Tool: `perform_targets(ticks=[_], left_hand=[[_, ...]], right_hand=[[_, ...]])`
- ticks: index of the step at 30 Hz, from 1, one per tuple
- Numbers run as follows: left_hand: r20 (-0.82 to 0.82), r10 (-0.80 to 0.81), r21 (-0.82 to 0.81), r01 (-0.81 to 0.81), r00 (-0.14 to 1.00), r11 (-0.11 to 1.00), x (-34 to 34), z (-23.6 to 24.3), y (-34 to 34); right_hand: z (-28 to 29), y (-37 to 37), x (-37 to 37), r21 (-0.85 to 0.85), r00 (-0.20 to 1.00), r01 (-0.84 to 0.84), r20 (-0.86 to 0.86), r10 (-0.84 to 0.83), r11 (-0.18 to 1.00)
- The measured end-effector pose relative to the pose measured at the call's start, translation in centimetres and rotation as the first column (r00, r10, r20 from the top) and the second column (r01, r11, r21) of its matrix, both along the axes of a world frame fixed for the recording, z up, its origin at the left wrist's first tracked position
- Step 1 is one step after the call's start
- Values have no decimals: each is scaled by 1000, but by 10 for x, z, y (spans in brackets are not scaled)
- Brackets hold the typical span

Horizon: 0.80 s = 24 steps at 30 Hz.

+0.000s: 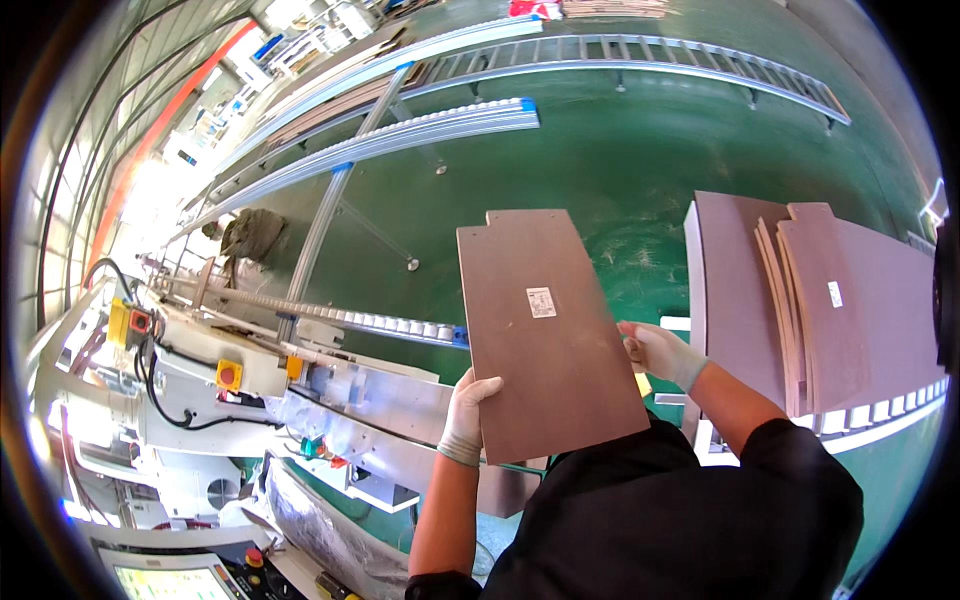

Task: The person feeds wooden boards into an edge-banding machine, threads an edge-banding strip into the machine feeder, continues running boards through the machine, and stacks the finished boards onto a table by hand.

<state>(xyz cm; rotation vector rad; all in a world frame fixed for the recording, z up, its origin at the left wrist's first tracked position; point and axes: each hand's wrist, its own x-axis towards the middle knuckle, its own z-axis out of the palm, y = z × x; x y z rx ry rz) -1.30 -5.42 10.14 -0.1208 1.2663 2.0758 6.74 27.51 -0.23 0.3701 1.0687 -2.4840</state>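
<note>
A flat brown board [545, 350] with a notched far corner and a white label [541, 303] is held tilted in front of my body. My left hand [467, 415], in a pale glove, grips its left edge near the close end, thumb on the upper face and fingers hidden beneath. My gloved right hand [662, 352] is closed at the board's right edge; bare fingertips show there, and part of the grip is hidden. Just below that hand is a small yellow thing [643, 384] that I cannot make out.
To the right, several similar brown boards [815, 300] lean together on a larger brown sheet [735, 290] over a roller conveyor [885, 410]. A white machine [205, 345] with cables and a control panel [180, 580] stands left. Metal rails [440, 130] and a roller track [640, 55] lie beyond.
</note>
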Motion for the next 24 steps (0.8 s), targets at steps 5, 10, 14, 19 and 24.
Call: perform_targets(ticks=[5, 10, 14, 19, 24], left_hand=[[-24, 46, 20, -45, 999, 999, -11, -25, -32], [-25, 200, -301, -198, 980, 933, -33, -51, -86], [-246, 113, -632, -247, 963, 734, -31, -45, -103], [-531, -156, -845, -535, 833, 21, -16, -69, -99], [-359, -359, -882, -439, 861, -171, 4, -82, -53]], right_hand=[[-6, -49, -73, -71, 998, -7, 59, 11, 997], [-6, -103, -99, 80, 999, 43, 16, -44, 996], [-39, -127, -107, 70, 994, 87, 60, -91, 994], [-51, -150, -117, 53, 995, 70, 62, -74, 996], [-54, -180, -116, 175, 979, 195, 30, -203, 965]])
